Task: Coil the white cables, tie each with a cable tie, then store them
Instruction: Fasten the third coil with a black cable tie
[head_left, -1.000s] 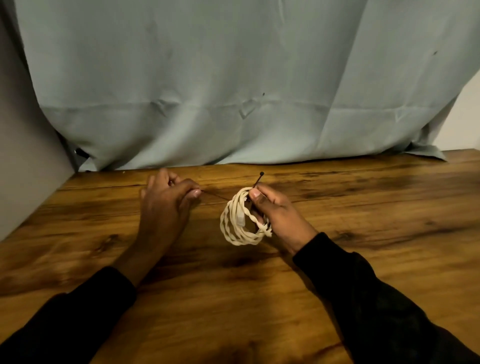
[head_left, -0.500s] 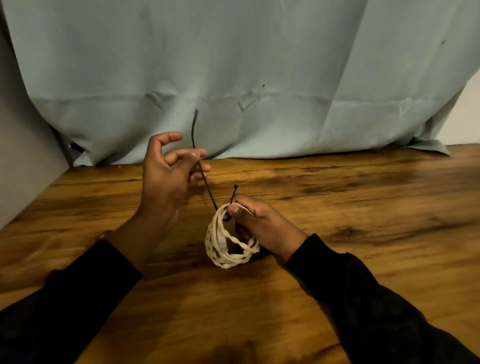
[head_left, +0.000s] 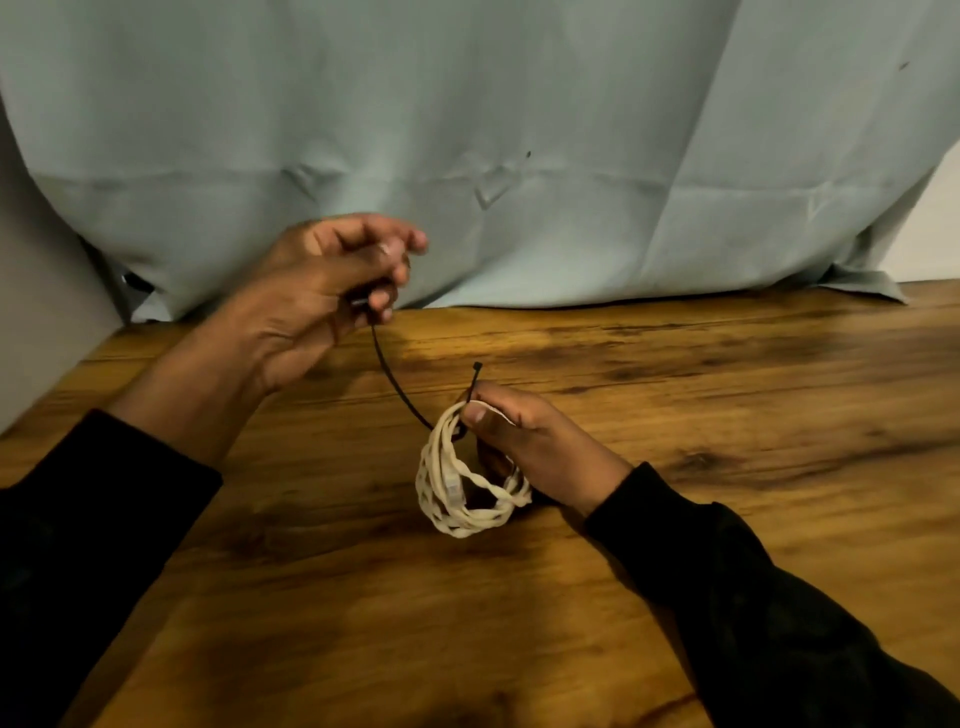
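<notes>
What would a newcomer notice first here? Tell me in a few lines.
The white cable coil stands out at the centre of the wooden table, gripped by the right hand. A black cable tie runs from the coil up to the left hand, which grips its free end above the table's far edge. Behind hangs a pale blue cloth.

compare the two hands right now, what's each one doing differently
The left hand is raised above the table, while the right hand sits low at the table. The left hand pinches the long free end of the black cable tie; the right hand grips the white cable coil and pins the tie's head end against it. Both hold the same tie, and both wear black sleeves.
</notes>
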